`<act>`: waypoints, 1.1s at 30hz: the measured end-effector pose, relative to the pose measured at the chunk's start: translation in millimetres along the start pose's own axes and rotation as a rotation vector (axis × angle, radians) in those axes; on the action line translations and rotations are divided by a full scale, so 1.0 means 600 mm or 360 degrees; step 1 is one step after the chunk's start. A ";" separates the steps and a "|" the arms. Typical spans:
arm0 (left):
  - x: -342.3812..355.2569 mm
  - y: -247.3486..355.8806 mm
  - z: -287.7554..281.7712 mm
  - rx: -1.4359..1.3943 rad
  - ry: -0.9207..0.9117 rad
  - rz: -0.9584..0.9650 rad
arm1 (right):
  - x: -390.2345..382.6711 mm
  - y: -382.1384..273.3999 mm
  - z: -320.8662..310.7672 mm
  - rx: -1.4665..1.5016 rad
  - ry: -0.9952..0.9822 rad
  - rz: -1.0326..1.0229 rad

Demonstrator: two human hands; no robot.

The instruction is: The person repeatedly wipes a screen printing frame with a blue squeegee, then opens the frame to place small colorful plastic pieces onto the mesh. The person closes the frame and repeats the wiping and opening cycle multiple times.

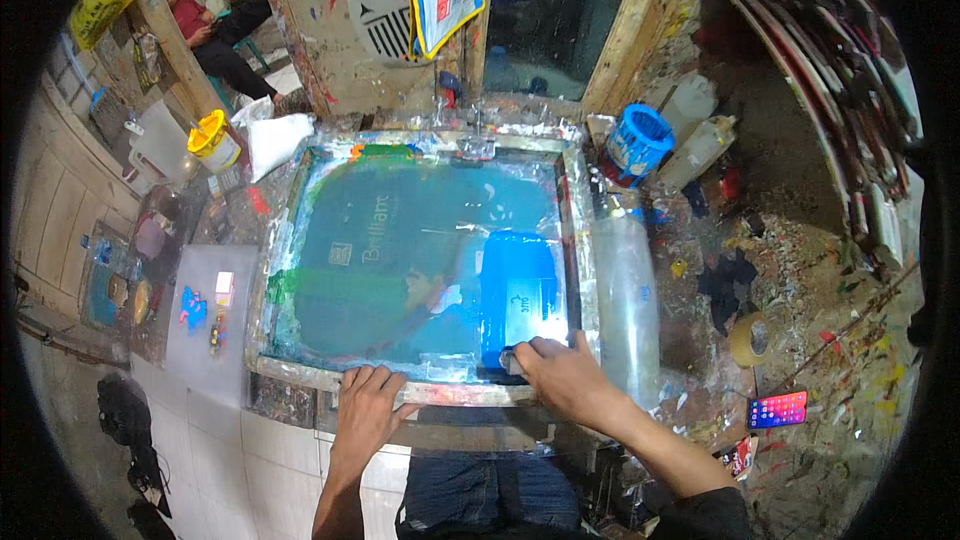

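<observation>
Gripping blue squeegee (518, 302), bright label patch (530, 308)

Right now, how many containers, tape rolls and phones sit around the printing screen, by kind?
Blue bucket: 1
Yellow tub: 1
White plastic jugs: 2, the other at
Tape roll: 1
Phone: 1
Total: 6
</observation>
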State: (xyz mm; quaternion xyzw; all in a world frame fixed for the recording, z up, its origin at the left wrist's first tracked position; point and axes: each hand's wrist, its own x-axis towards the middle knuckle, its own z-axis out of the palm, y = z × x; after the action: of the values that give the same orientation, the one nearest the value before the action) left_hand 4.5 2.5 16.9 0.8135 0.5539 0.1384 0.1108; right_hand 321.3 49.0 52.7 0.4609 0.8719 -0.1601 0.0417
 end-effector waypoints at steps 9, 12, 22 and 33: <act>0.042 0.036 -0.178 0.0222 0.0449 0.0172 | -0.019 -0.084 -0.108 -0.0272 0.1247 0.0121; 0.064 0.102 -0.125 0.0029 0.1166 0.0324 | 0.019 -0.078 -0.229 -0.0276 0.1432 0.0050; 0.041 0.300 0.170 -0.0788 -0.0219 0.0310 | 0.146 0.002 -0.550 -0.0064 0.1346 0.0133; -0.001 0.230 0.150 -0.0534 0.0119 -0.0706 | 0.216 0.082 -0.696 -0.0429 0.1147 0.0026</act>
State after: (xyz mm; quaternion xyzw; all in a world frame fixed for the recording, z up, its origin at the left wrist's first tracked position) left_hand 155.7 -50.4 -21.2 0.6371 0.6914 0.2305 0.2510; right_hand 318.8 309.7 407.0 0.4849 0.8402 0.1285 -0.2059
